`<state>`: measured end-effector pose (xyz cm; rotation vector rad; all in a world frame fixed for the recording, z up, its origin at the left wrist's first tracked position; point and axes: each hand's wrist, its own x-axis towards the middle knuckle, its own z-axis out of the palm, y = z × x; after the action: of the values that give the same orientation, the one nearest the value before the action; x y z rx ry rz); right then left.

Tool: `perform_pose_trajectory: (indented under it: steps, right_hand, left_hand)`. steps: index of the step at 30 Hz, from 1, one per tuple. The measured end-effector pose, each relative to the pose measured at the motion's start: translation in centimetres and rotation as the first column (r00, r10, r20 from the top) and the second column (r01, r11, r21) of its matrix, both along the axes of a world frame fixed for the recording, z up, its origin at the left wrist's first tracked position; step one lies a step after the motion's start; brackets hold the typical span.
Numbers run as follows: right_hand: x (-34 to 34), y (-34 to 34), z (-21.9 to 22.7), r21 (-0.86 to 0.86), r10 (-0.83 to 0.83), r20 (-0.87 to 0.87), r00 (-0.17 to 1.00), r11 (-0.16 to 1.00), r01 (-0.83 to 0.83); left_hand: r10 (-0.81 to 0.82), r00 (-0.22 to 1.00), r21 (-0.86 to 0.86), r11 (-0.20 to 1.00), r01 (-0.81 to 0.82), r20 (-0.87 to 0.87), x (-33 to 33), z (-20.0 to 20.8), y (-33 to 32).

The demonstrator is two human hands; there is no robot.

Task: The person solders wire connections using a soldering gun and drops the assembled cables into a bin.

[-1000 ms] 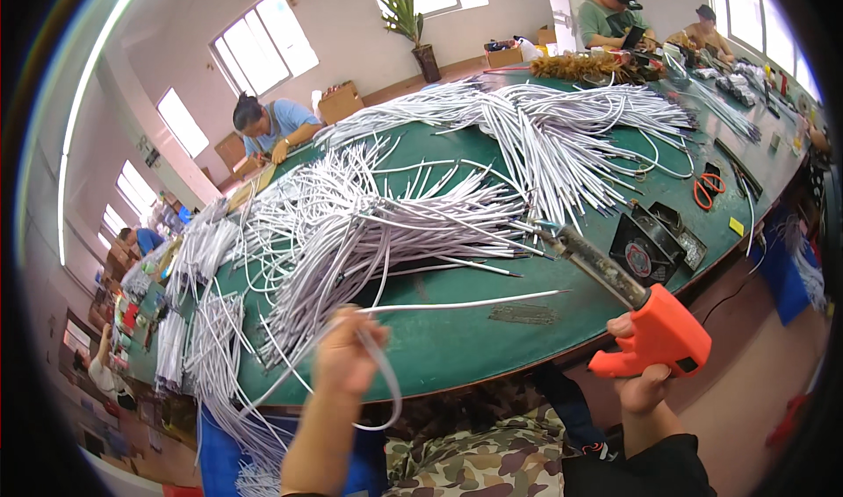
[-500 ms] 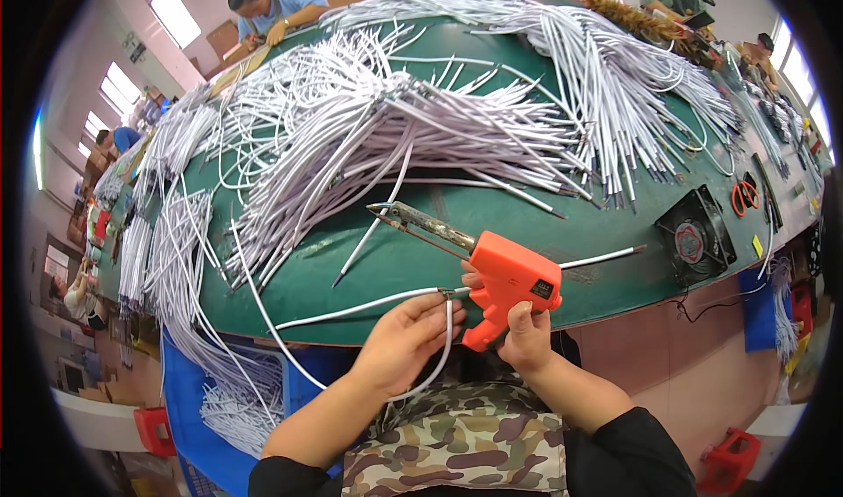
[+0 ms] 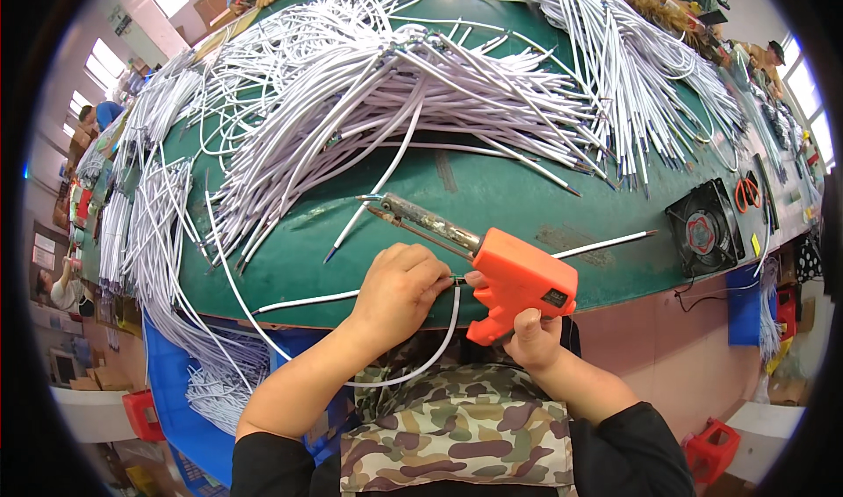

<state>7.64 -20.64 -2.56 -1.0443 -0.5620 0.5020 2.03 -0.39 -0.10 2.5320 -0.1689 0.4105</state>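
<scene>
My right hand (image 3: 534, 339) is wrapped round the handle of an orange soldering gun (image 3: 527, 277), whose long metal barrel points left over the table. Back uppermost, my left hand (image 3: 399, 288) pinches a white cable (image 3: 303, 302) close to a small bare joint (image 3: 457, 279). A fingertip of the right hand lies near that joint. Beyond it the cable runs on behind the gun and comes out to the right. A second white cable (image 3: 450, 326) hangs from the joint in a loop, passing behind my left forearm. The left fingertips are partly hidden.
Large heaps of white cables (image 3: 386, 102) cover much of the green table (image 3: 421, 190). A black fan (image 3: 702, 229) and orange-handled scissors (image 3: 745, 195) lie at the right. Blue crates (image 3: 189, 427) with cables stand below the left edge. Other people work along the far side.
My left hand has turned from palm-up under the cable to back-up, now pinching it by the joint. The soldering gun has shifted slightly right. The whole view has tilted a little.
</scene>
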Motion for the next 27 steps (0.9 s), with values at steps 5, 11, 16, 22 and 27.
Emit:
perform_pose_trajectory:
  steps: [5, 11, 16, 22, 27]
  right_hand:
    - [-0.4, -1.5, 0.1, 0.09, 0.017, -0.055, 0.998, 0.996, -0.012]
    - [-0.7, -4.4, 0.4, 0.081, -0.031, -0.046, 0.998, 0.996, 0.035]
    - [-1.1, -5.7, 0.3, 0.036, -0.082, -0.071, 0.994, 0.996, 0.085]
    - [-1.1, -5.8, 0.4, -0.002, -0.102, -0.043, 0.994, 0.995, 0.102]
    - [-1.0, -6.1, 0.3, 0.0, -0.088, -0.036, 0.995, 0.996, 0.088]
  left_hand:
    - [-0.004, 0.995, -0.023, 1.0, 0.006, 0.103, 0.3, -0.6, 0.1]
    - [0.021, 1.0, -0.044, 0.999, -0.021, 0.009, 0.2, 0.0, 0.1]
    - [0.012, 0.999, -0.117, 0.993, -0.007, 0.043, 0.4, 0.2, 0.0]
    - [-0.002, 0.999, -0.094, 0.996, 0.007, 0.051, 0.4, 0.1, 0.0]
    - [-0.028, 0.999, -0.089, 0.996, 0.032, 0.043, 0.6, 0.1, -0.1]
